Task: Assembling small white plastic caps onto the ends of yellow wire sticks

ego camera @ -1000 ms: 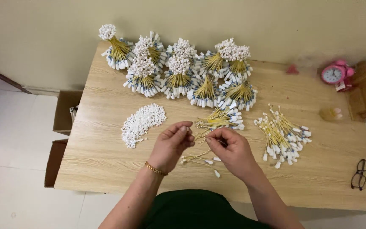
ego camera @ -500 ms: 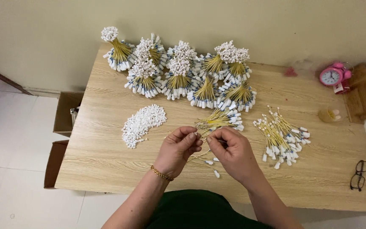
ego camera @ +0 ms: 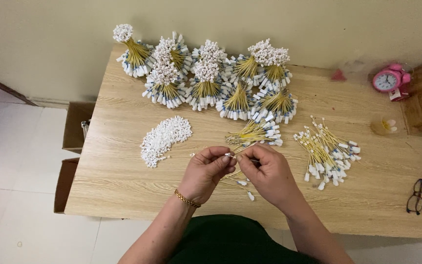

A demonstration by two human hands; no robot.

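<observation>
Both hands meet over the table (ego camera: 123,195) — left hand (ego camera: 206,173) and right hand (ego camera: 267,176) almost touching, fingertips pressed together on one thin yellow wire (ego camera: 230,155) with a white tip. Beyond them lie tied bundles (ego camera: 206,83) (yellow stems, white heads), a loose wire heap (ego camera: 328,151) at right, a white cap pile (ego camera: 164,138) at left — and stray wires (ego camera: 242,183) beneath the hands.

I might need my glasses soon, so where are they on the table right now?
In the head view, the glasses lie folded open near the table's front right corner, beyond the right hand and below the pink alarm clock.
</observation>
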